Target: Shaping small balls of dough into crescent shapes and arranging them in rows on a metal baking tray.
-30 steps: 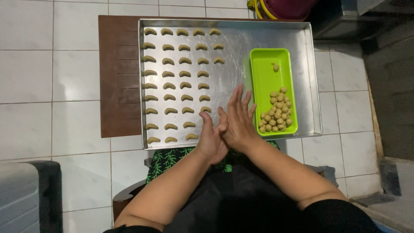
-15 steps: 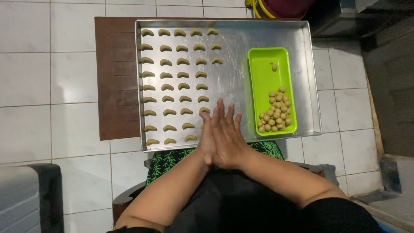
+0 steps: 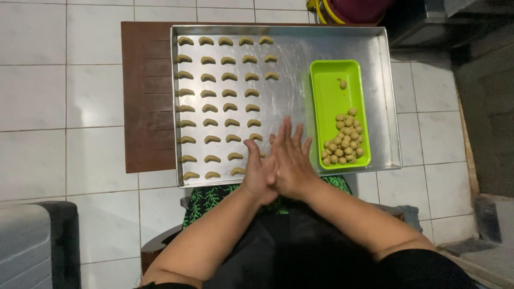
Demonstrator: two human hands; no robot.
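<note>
**Palms pressed flat, rolling a piece over the tray's near edge**

Pressed palm to palm, my two hands sit at the lower middle of the frame, fingers straight and fanned toward the top. My left hand (image 3: 256,174) lies mostly beneath, its thumb sticking up; my right hand (image 3: 289,163) covers it. Neither hand closes around anything; whether a bit of dough is caught between the palms I cannot tell, since the gap is hidden.

Going from the left of the frame: white floor tiles, then a dark brown board (image 3: 147,96) under the tray's left side. On it rests the metal baking tray (image 3: 289,69), filling the upper middle. Its left half carries rows of crescent-shaped dough pieces (image 3: 210,92), well apart from one another, the rightmost column stopping short. My hands hover at the near rim, just right of the lowest crescents. Right of them stands the green rectangular dish (image 3: 331,91) inside the tray, with a heap of small dough balls (image 3: 344,142) at its near end and one stray ball higher up.

I judge this to be the shaping step, a ball being rolled between the palms. My next move, as I read it, calls for opening the hands gently, bending the roll and setting it in the unfinished column without nudging its neighbours.
</note>
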